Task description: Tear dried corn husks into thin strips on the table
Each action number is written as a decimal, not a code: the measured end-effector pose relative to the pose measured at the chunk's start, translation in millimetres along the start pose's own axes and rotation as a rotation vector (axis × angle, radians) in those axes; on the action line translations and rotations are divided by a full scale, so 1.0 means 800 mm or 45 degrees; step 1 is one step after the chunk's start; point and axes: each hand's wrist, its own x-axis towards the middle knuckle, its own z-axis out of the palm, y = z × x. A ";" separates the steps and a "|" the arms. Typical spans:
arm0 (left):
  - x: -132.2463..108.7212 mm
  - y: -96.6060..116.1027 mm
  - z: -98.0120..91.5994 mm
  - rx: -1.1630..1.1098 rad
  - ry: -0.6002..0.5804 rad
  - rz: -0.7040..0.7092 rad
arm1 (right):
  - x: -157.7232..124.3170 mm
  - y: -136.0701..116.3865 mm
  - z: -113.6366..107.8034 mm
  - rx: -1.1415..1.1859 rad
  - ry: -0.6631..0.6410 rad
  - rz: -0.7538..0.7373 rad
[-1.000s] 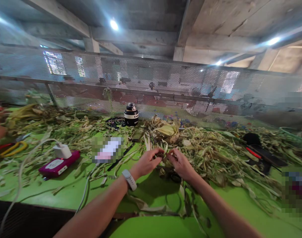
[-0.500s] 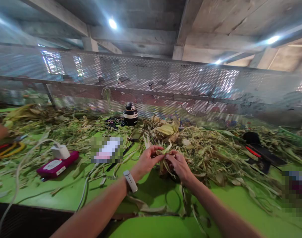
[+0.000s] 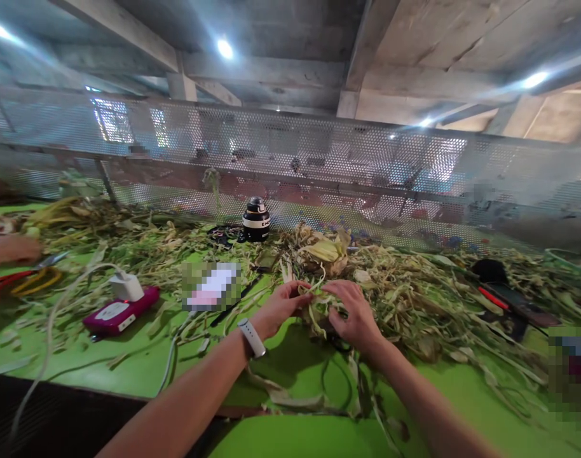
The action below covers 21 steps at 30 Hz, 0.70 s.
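Observation:
My left hand (image 3: 281, 310), with a white band on its wrist, pinches a pale dried husk strip (image 3: 314, 308) whose ends curl up and hang down past the fingertips. Just right of that strip is my right hand (image 3: 355, 313), its thumb and fingers apart and nothing visibly gripped between them. Beyond both hands lies a heap of dried husk strips (image 3: 390, 289), topped by a broader yellowish husk (image 3: 329, 249). Below my hands, loose strips (image 3: 295, 401) lie on the green tabletop (image 3: 290, 436).
Left are a phone (image 3: 215, 286) with a cable, a magenta power strip (image 3: 123, 315) with a white charger (image 3: 127, 287), and a co-worker's hand (image 3: 14, 249) near scissors (image 3: 37, 280). A black jar (image 3: 256, 221) stands before the perforated metal screen (image 3: 290, 146).
My right hand has opened and drawn slightly right, away from the strip. My left hand stays pinched on it. The view has shifted a little, and the co-worker's hand reaches further in.

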 end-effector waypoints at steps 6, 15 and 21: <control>0.003 -0.004 -0.004 0.077 -0.019 0.012 | 0.001 -0.004 -0.006 -0.156 -0.275 -0.359; -0.001 -0.001 0.001 0.088 -0.011 0.000 | -0.002 -0.007 0.001 -0.192 -0.185 -0.406; -0.004 0.007 0.003 0.309 -0.184 0.191 | -0.002 -0.001 0.006 -0.124 0.150 -0.038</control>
